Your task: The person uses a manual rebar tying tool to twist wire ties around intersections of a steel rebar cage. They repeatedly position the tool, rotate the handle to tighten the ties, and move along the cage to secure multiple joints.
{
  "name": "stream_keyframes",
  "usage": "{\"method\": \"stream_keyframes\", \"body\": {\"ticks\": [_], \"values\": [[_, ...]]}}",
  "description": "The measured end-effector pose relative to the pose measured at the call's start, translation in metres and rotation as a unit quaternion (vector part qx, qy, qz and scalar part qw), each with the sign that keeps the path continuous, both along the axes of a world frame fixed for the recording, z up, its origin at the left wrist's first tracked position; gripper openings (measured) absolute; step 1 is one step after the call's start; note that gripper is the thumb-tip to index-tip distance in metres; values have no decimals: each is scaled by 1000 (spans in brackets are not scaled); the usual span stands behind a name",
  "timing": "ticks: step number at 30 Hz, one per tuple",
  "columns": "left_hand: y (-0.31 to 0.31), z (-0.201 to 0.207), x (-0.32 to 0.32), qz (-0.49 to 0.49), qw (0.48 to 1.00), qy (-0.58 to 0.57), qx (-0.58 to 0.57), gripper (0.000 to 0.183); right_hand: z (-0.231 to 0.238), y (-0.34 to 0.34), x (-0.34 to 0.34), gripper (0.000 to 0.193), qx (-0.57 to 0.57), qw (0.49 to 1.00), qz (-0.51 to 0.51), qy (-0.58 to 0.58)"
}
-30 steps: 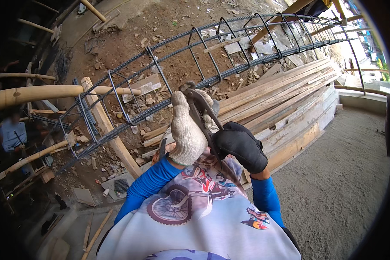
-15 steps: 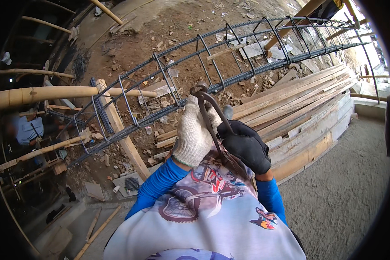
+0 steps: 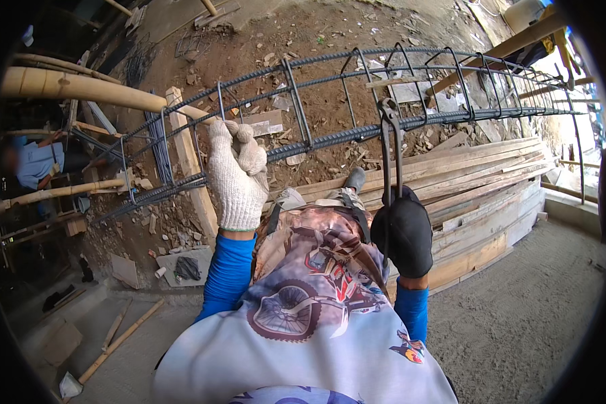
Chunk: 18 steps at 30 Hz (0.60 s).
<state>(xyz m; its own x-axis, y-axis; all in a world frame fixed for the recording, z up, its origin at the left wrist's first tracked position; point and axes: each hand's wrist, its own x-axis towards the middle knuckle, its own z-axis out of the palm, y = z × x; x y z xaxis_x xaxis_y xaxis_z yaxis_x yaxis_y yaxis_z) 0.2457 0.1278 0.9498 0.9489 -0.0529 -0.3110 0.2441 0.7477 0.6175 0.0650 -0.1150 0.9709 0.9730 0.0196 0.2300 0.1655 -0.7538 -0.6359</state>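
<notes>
My left hand (image 3: 238, 178), in a white knitted glove, is closed with its fingers curled around a stirrup (image 3: 220, 99) of the long steel rebar cage (image 3: 333, 138). The glove covers the lower end of that stirrup and part of the ribbed bars behind. To the right, my right hand (image 3: 404, 232) wears a black glove and is wrapped round the handles of a pair of steel pincers (image 3: 392, 145). The pincers point upward, their jaws overlapping the cage's lower bars in view; I cannot tell whether they touch.
Bamboo poles (image 3: 81, 87) and an upright timber post (image 3: 188, 151) stand around the cage's left part. Stacked planks (image 3: 464, 182) lie at right beside rough concrete (image 3: 512, 296). Rubble covers the soil beyond. Another person (image 3: 37, 161) is at far left.
My hands have moved apart: the left went up and left onto the stirrup, the right went rightward with the pincers, now more upright. The view has shifted a little.
</notes>
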Motion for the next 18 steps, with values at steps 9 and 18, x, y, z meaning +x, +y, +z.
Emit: {"method": "stream_keyframes", "body": {"ticks": [9, 18], "values": [[32, -30, -29, -79, 967, 7, 241, 37, -60, 53, -25, 26, 426, 875, -75, 216], [26, -54, -24, -147, 865, -147, 457, 19, -121, 86, -31, 49, 522, 782, -258, 221]]}}
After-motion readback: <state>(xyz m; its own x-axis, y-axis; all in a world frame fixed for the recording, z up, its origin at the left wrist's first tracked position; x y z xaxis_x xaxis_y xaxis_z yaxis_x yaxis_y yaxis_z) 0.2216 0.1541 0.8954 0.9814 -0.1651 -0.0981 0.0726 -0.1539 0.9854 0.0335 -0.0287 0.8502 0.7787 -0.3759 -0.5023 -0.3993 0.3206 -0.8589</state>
